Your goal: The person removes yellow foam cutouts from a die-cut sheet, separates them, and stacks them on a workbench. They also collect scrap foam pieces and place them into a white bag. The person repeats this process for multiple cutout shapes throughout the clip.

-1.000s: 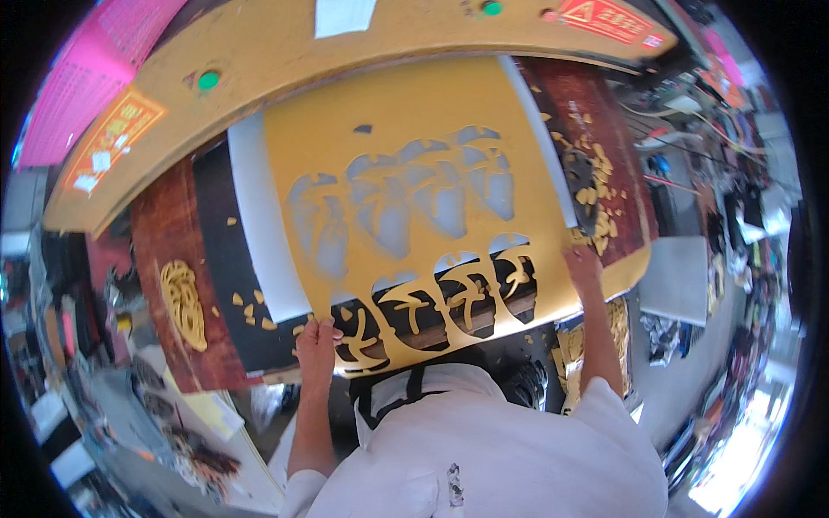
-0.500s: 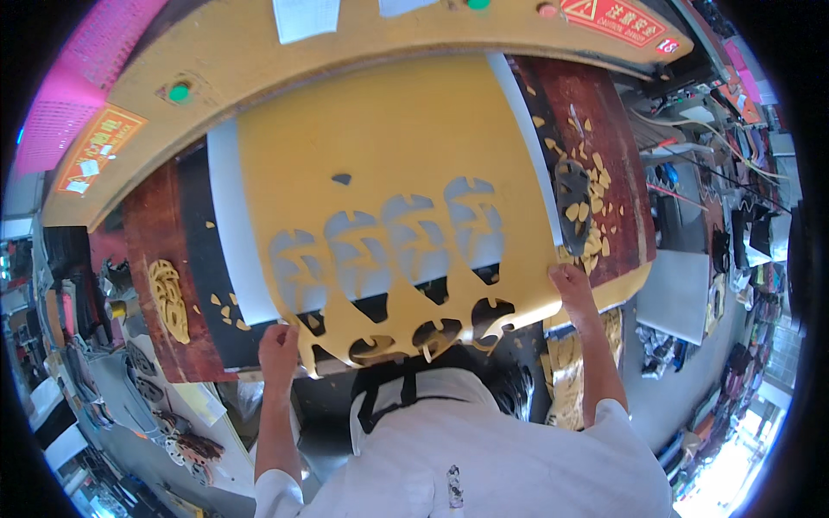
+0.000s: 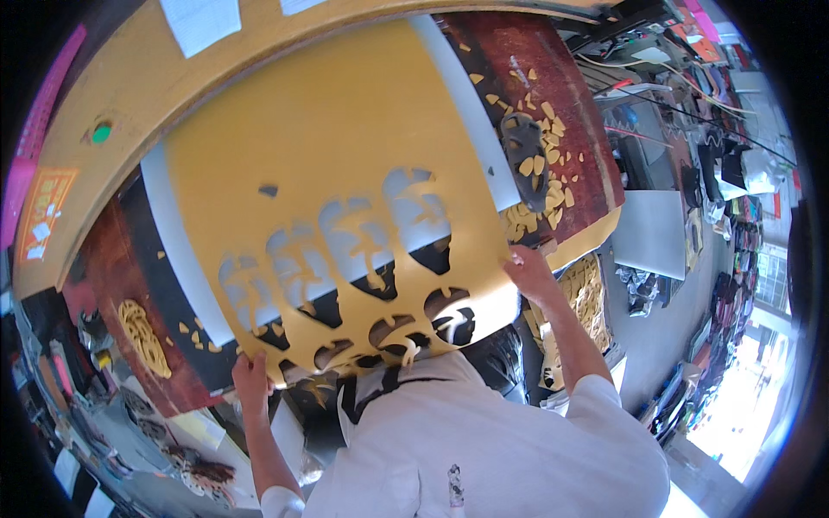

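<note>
A wide yellow sheet (image 3: 311,129) spreads over a white board (image 3: 186,233), its near part punched with rows of shaped holes. My left hand (image 3: 251,377) pinches the sheet's near left corner. At the near right edge my right hand (image 3: 534,272) grips the same sheet. Between the hands, the near edge hangs past the board toward my body, curved and slightly raised. Through the holes I see white board, and dark surface nearer me. A small dark scrap (image 3: 268,191) rests on the sheet beyond the holes.
An orange machine beam (image 3: 129,95) with a green button arches over the far side. Right of the sheet lies a dark sole-shaped die (image 3: 525,151) among loose yellow scraps (image 3: 553,129). Stacked yellow cut pieces (image 3: 142,337) sit on the left of the reddish table (image 3: 574,73).
My view has turned, and the scene has shifted left. The sheet has come slightly toward me, its holes showing more dark surface. Both hands keep hold of it.
</note>
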The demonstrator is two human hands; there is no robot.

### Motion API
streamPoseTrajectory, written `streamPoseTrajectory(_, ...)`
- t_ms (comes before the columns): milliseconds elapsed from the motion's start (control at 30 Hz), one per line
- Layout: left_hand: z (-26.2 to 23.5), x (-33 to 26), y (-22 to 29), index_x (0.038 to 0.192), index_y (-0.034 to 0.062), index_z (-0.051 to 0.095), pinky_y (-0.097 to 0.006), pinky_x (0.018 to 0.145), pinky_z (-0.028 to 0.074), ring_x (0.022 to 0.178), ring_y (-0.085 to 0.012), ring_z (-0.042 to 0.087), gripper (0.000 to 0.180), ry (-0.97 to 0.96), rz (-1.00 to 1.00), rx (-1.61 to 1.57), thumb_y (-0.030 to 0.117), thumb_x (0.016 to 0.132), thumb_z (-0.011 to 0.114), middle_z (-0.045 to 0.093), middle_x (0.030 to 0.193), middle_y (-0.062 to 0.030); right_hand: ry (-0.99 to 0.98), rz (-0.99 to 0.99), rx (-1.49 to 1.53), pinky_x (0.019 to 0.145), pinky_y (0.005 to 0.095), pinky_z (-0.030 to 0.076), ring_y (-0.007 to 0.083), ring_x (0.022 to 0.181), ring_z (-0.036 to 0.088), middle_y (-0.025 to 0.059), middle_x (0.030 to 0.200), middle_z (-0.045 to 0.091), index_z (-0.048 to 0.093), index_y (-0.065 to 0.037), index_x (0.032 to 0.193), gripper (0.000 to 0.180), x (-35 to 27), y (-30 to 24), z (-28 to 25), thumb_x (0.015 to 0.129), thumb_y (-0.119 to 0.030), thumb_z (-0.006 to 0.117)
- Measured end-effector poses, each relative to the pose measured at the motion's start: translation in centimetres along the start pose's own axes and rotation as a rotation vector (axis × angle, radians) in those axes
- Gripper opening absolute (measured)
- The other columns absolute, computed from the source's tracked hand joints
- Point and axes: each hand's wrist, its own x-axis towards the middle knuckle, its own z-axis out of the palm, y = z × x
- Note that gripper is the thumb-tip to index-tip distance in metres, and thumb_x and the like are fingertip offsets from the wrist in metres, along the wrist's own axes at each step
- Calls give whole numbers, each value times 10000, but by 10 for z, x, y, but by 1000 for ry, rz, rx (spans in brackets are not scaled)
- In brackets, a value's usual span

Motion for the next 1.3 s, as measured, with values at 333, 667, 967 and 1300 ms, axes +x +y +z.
streamPoseTrajectory(333, -14, 24, -3, 876, 70, 611, -239, 357, 358, 429, -68, 517, 312, 6, 126, -129, 316, 1050, 690, 576, 592, -5, 78, -209, 106, 788, 360, 543, 157, 848, 675, 128, 912, 749, 722, 2, 1149, 313, 54, 0, 6, 972, -256, 697)
streamPoseTrajectory(667, -45, 135, 94, 859, 72, 636, -287, 377, 324, 426, -109, 462, 282, 138, 90, 48, 319, 978, 705, 538, 625, -12, 228, -508, -371, 754, 442, 569, 412, 890, 718, 240, 928, 729, 716, -25, 964, 290, 156, -144, -2, 903, -305, 669)
streamPoseTrajectory(967, 32, 58, 90, 1426, 9, 571, -487, 1112, 445, 1289, -388, 569, 486, 495, 694, 616, 179, 989, 696, 589, 1391, -209, 516, -228, -478, 1072, 471, 520, 384, 1248, 653, 236, 1375, 661, 630, -139, 1468, 722, 137, -78, -82, 853, -487, 777)
streamPoseTrajectory(1300, 235, 39, 132, 1345, 72, 627, -596, 1148, 392, 1378, -435, 487, 420, 243, 1163, 771, 195, 945, 664, 562, 1433, -188, 304, -112, -526, 1192, 529, 435, 503, 1504, 386, 276, 1721, 217, 358, -192, 1664, 1012, 151, -76, -86, 755, -385, 756)
